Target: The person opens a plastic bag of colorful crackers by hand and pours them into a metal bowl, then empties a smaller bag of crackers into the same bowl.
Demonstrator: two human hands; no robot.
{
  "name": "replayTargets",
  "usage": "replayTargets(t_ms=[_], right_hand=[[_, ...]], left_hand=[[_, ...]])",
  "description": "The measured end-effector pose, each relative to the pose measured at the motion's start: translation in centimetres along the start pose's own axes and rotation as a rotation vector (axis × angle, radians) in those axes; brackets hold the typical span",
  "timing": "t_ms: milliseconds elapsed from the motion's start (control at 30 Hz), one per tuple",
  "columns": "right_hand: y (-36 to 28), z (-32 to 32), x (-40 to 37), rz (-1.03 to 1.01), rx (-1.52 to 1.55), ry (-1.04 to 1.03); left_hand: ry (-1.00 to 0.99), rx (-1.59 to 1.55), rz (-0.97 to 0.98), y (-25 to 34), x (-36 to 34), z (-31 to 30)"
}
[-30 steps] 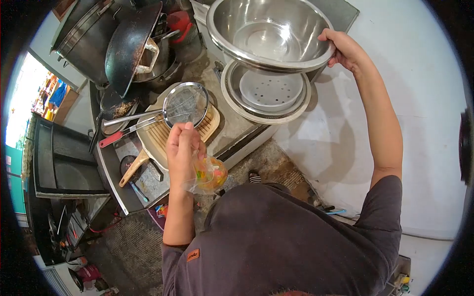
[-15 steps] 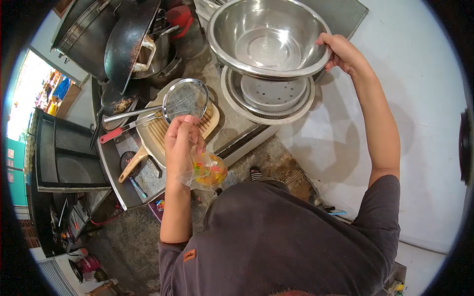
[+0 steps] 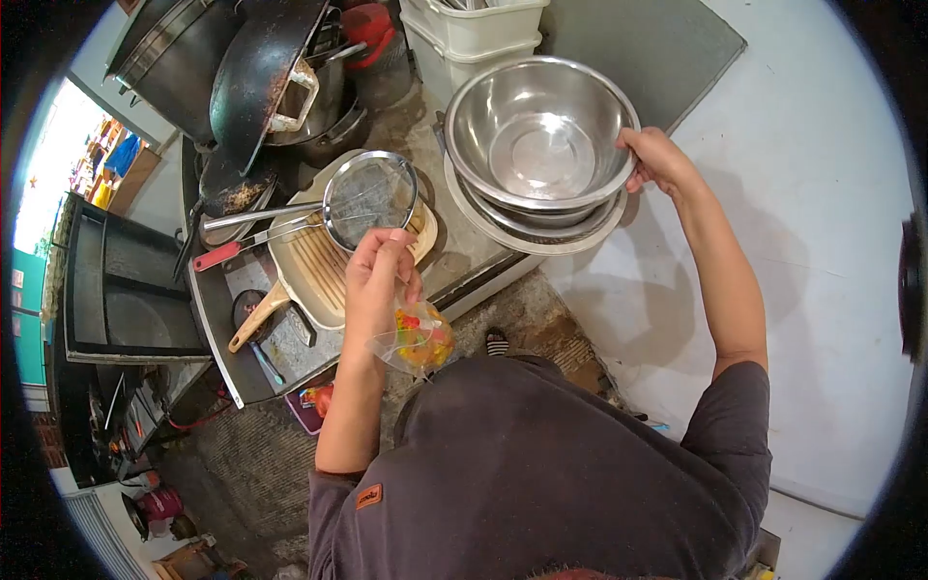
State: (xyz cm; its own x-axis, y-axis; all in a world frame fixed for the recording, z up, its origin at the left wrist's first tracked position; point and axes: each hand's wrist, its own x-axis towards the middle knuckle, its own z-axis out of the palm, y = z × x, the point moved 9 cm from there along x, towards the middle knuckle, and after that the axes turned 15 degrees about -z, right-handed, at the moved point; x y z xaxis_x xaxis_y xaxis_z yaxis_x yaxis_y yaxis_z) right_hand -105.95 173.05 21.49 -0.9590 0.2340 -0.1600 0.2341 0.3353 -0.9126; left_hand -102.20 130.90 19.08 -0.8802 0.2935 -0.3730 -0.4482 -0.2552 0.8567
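A shiny steel bowl (image 3: 541, 135) sits low over a stack of wider pans (image 3: 570, 240), and my right hand (image 3: 660, 162) grips its right rim. My left hand (image 3: 383, 271) is closed around a clear plastic bag (image 3: 418, 338) with orange, red and green contents, which hangs below the fingers. Just above the left fingertips lies a round mesh strainer (image 3: 370, 201), over a cream ridged grill pan (image 3: 319, 266) with a wooden handle. Whether the bowl fully rests on the stack cannot be made out.
A dark wok (image 3: 256, 82) and large pots (image 3: 169, 58) crowd the counter's back left. White plastic containers (image 3: 474, 48) stand behind the bowl. A red-handled utensil (image 3: 217, 255) lies beside the strainer. The wall (image 3: 812, 290) is at the right.
My right hand has lowered the steel bowl onto or just over the stack, covering the perforated pan. The white containers behind now show. My left hand still holds the bag.
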Motion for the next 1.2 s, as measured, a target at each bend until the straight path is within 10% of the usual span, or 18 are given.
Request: replayTargets(t_ms=[233, 567, 1200], right_hand=[[2.7, 0.4, 0.3, 0.090, 0.068, 0.021], [-3.4, -1.8, 0.8, -0.402, -1.040, 0.328], [-3.9, -3.5, 4.9, -0.274, -0.583, 0.120]], left_hand=[[0.022, 0.053, -0.044, -0.1, 1.7, 0.1], [-0.032, 0.148, -0.006, -3.0, 6.6, 2.4], [-0.090, -0.012, -0.108, -5.1, 10.5, 6.3]])
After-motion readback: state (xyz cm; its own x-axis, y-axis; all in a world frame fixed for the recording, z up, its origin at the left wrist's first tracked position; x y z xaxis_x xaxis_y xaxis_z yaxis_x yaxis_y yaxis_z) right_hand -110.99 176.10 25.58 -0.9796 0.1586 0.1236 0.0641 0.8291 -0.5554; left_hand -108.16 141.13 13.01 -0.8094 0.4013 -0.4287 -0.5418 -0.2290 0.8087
